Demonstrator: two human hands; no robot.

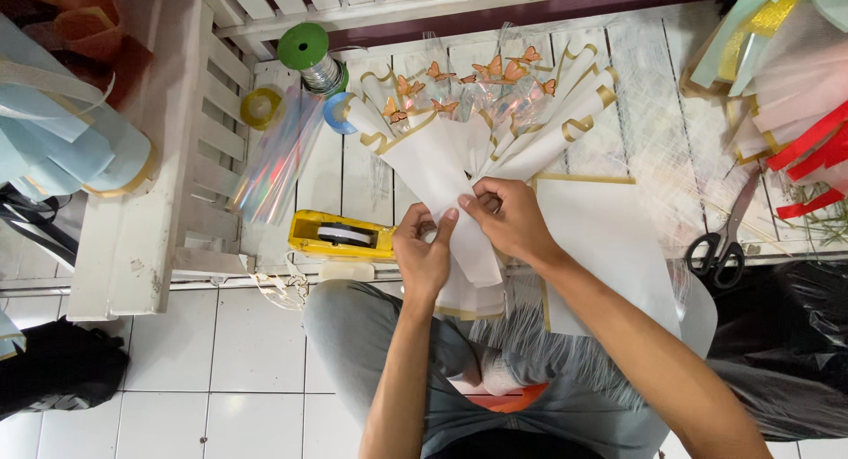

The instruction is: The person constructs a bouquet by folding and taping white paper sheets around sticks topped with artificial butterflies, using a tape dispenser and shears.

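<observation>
Centrally, both hands gathered at the neck of a white paper bouquet (442, 172) lying across the edge of the white slatted bench (636, 114). Left hand (423, 251) clenched around the lower stem of the wrap, thumb and forefinger pinching the paper just below where the folds fan out. Right hand (508, 219) closed over the same neck from the other side, fingertips touching the left hand's fingertips on the white paper. Gold-edged white sheets spreading up and away from the grip, with small orange butterflies (495, 68) and clear cellophane tucked among the upper folds. Bottom end of the wrap hanging past the bench edge, over the lap in grey trousers.

Just left of the left hand, a yellow tape dispenser (343, 235) sitting at the bench edge. Beyond it, a roll of iridescent film (278, 159), a green spool of ribbon (309, 53), a small yellow tape roll (261, 107) and a blue one (336, 113). Right of the right hand, a flat white sheet with a gold border (609, 238) lying partly off the bench. Further right, black-handled scissors (720, 247) near the edge, beside red ribbon (813, 154) and pale wrapping sheets. White floor tiles below.
</observation>
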